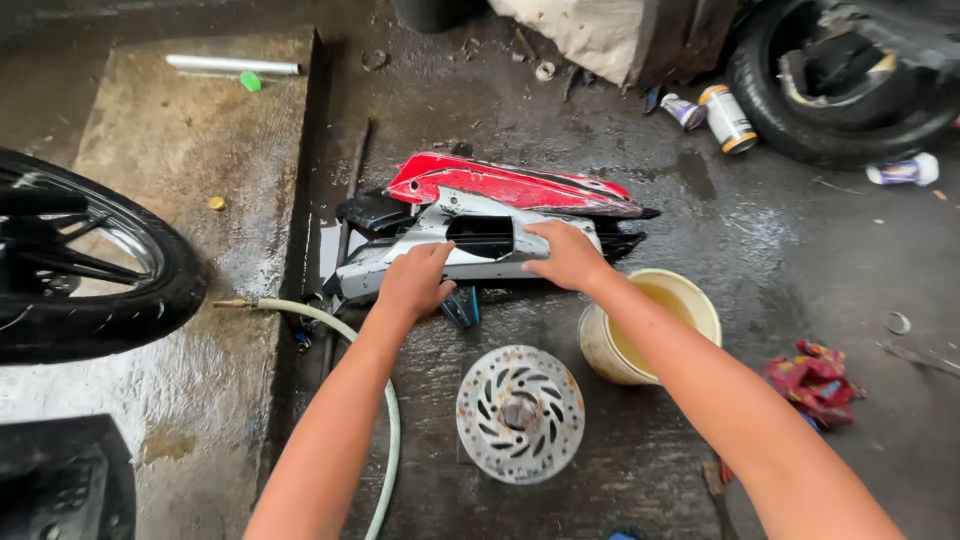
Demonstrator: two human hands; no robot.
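Note:
A silver-grey motorcycle body panel (470,245) with a dark rectangular opening lies on the wet concrete floor. My left hand (413,282) grips its near left edge. My right hand (566,256) presses on its right part, fingers curled over the panel. Behind it lies a red fairing panel (505,185) with black pieces underneath. A round brake disc (520,412) lies flat on the floor between my forearms.
A cream bucket (690,300) of yellowish liquid stands by my right forearm. A pale hose (330,325) runs past my left arm. A motorcycle wheel (120,280) is at left, a tyre (800,130) and spray cans (725,117) at back right, a red rag (815,380) on the right.

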